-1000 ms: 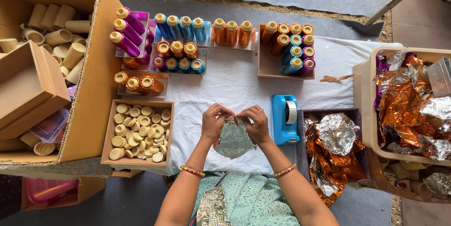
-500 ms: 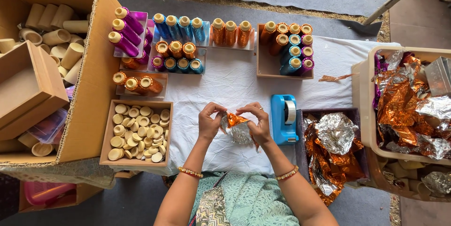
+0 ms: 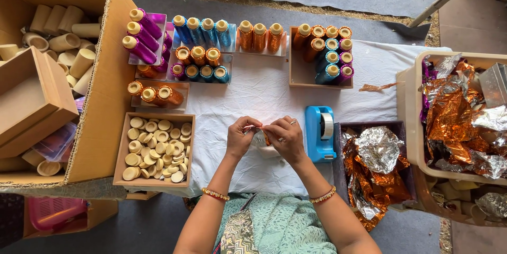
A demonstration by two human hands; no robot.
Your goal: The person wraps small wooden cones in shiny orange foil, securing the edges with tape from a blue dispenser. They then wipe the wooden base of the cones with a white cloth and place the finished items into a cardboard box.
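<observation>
Big cardboard box point(image 3: 100, 101) of bare tubes at far left. Beside it, shallow box of tan discs point(image 3: 154, 148). Centre, on white cloth point(image 3: 259, 95): left hand point(image 3: 240, 139) and right hand point(image 3: 285, 137) close together, fingertips pinching small foil-wrapped piece point(image 3: 262, 133), orange edge showing. Just right: blue tape dispenser point(image 3: 320, 133), then crumpled foil pile point(image 3: 375, 164), crate of foil scraps point(image 3: 414, 122).

Spools, discs and foil around a white-covered bench

Along the bench's far edge stand trays of purple spools point(image 3: 141, 35), blue spools point(image 3: 203, 32) and orange spools point(image 3: 260, 36); a wooden box of pale discs point(image 3: 154, 148) sits at the near left corner, a blue tape dispenser point(image 3: 320, 133) toward the right edge (beside a box of crumpled foil point(image 3: 375, 164)), and a large cardboard box of cardboard tubes point(image 3: 58, 32) lies off the left edge.
</observation>
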